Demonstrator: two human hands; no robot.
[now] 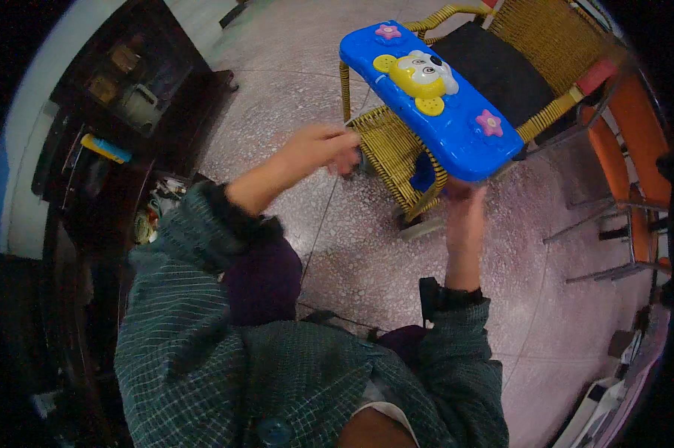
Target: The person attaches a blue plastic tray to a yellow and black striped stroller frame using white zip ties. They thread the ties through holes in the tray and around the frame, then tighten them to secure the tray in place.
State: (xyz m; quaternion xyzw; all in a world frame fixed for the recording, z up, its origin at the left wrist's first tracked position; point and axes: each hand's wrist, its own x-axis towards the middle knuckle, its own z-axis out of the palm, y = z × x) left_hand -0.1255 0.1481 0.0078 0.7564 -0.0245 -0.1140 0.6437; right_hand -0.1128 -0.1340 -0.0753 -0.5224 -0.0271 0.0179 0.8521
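We look down past green checked sleeves [180, 328] at a woven yellow chair [385, 149]; a bright blue plastic tray [456, 138] lies across its front, ahead of us and right of the middle, with a yellow bear face [425, 73] raised at its centre and a pink star [489, 123] near each end. Our two hands are well apart from each other; the left hand [328, 145], fingers bent, is just beside the chair's woven front, and blur keeps us from telling whether it touches or holds anything; the right hand [465, 193] is at the underside of the tray's near end, its fingers mostly hidden, so we cannot tell whether they grip.

We judge the tray light and stiff, most likely hollow moulded plastic; its glossy skin could slip under dry fingers, and the raised face and stars look the easiest parts to knock loose; the rounded ends or the long rim, taken from beneath, seem the better hold.

The tray's near end sticks out toward us, its edges smooth and rounded; speckled floor [352, 261] spreads between us and the chair, giving room; on the left a dark cabinet [180, 75] stands well apart; on the right orange chairs [632, 138] with thin metal legs make the tighter side.
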